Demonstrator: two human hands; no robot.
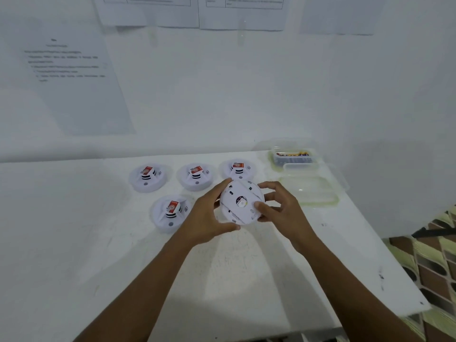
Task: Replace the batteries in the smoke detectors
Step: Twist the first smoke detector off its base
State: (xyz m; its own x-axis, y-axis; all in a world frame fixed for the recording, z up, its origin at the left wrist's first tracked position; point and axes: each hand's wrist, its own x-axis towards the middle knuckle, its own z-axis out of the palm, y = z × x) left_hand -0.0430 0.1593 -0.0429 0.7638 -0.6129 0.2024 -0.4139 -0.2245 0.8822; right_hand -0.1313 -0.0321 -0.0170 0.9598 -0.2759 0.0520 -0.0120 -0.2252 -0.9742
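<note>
Left hand (208, 215) and right hand (280, 209) hold smoke detector (240, 202) between them.

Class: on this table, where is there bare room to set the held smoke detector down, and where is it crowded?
Bare: the table left of the four resting detectors, and its near stretch, between the held smoke detector and the front edge. Crowded: the back right, where the battery tub and lid adjoin the detector row.

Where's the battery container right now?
Head view: the battery container sits at the table's far right corner, behind a clear lid, right of the rightmost back-row detector.
</note>
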